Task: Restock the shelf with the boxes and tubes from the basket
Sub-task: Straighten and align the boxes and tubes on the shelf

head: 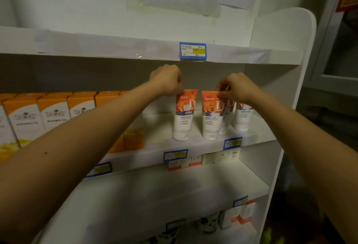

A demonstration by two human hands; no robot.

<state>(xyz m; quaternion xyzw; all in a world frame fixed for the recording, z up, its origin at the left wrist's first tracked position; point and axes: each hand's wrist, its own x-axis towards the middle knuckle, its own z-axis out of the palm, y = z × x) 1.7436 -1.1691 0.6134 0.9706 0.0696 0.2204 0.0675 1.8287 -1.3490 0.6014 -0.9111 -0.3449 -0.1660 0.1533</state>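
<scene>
Several orange-and-white tubes stand cap-down on the middle shelf board (193, 143). My left hand (166, 81) pinches the top edge of the leftmost tube (184, 115). My right hand (236, 86) pinches the top corner of the second tube (211, 117). Two more tubes (242, 117) stand behind and to the right, partly hidden by my right wrist. A row of orange-and-white boxes (54, 115) fills the left part of the same shelf, partly behind my left forearm. The basket is out of view.
The top shelf edge (116, 48) hangs just above my hands and carries a blue price tag (192, 50). Small boxes (203, 160) sit on the shelf below, and more boxes (240, 216) lower down. The white side panel (290, 88) closes the right end.
</scene>
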